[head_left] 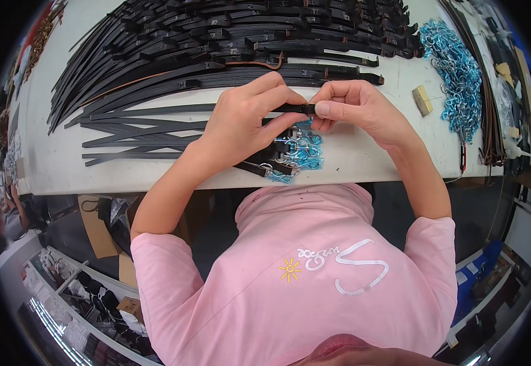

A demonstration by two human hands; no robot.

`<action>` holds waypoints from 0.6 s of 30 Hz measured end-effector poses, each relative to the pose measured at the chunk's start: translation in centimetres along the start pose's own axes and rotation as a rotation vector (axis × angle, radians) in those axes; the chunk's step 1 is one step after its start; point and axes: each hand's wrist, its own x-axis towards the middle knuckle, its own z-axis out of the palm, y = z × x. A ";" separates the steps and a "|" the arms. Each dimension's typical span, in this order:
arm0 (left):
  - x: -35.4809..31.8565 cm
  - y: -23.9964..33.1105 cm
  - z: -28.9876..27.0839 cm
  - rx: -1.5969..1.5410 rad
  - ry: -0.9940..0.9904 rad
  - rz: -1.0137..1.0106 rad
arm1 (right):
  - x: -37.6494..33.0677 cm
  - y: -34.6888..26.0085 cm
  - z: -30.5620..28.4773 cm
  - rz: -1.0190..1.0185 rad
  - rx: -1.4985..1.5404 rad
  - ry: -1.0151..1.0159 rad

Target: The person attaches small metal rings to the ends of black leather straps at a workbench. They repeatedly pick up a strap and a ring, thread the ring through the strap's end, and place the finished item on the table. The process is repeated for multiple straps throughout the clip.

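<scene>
Here both hands work one black strap [295, 109] above the white table [52, 165]: left hand [247, 119] pinches it, right hand [354, 107] grips its end, apparently fitting hardware. Blue-wrapped snap hooks [299, 152] lie just beneath; a larger heap [458, 73] lies right, beside a small tan block [423, 100].

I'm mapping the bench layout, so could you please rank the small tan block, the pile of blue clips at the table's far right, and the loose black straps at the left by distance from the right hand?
From the right hand, in the head view:
1. Small tan block, just to its right.
2. Pile of blue clips, farther right, toward the table's edge.
3. Loose black straps, across the table, beyond the left hand.
</scene>
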 end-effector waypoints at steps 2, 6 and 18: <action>-0.1 -0.1 0.3 0.019 0.003 0.006 | 0.1 0.4 -0.3 0.004 0.037 -0.004; 0.3 0.7 -0.2 0.009 -0.056 -0.094 | 0.2 0.3 0.0 0.023 -0.034 0.048; 0.0 0.0 0.2 -0.045 -0.041 -0.153 | 0.5 0.5 0.0 0.012 -0.164 0.087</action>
